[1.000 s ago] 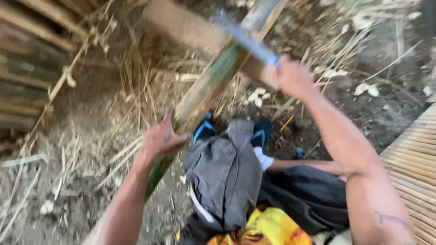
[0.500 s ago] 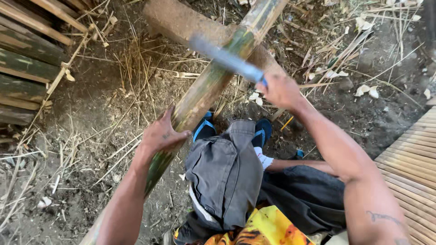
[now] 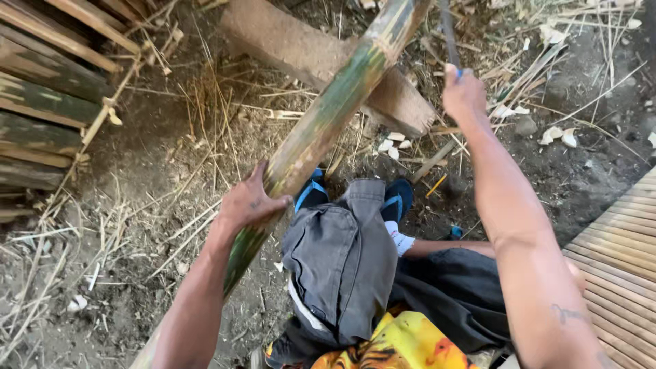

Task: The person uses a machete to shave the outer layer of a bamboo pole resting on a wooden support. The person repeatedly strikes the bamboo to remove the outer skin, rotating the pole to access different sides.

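Since half a second ago the blade (image 3: 447, 31) has swung from flat across the bamboo (image 3: 328, 119) to upright at top right, right hand (image 3: 463, 96) clenched on it, left hand (image 3: 249, 201) gripping the bamboo mid-frame, suggesting a raised chop.

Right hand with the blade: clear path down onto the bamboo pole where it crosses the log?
Probably yes. The right hand holds the blade raised beside the bamboo pole; nothing lies between them, and the left hand grips much lower down.

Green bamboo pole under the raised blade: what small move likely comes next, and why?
Probably a downward chop onto the green bamboo pole: the right hand holds the long blade raised above it, while the left hand steadies the pole across the wooden block.
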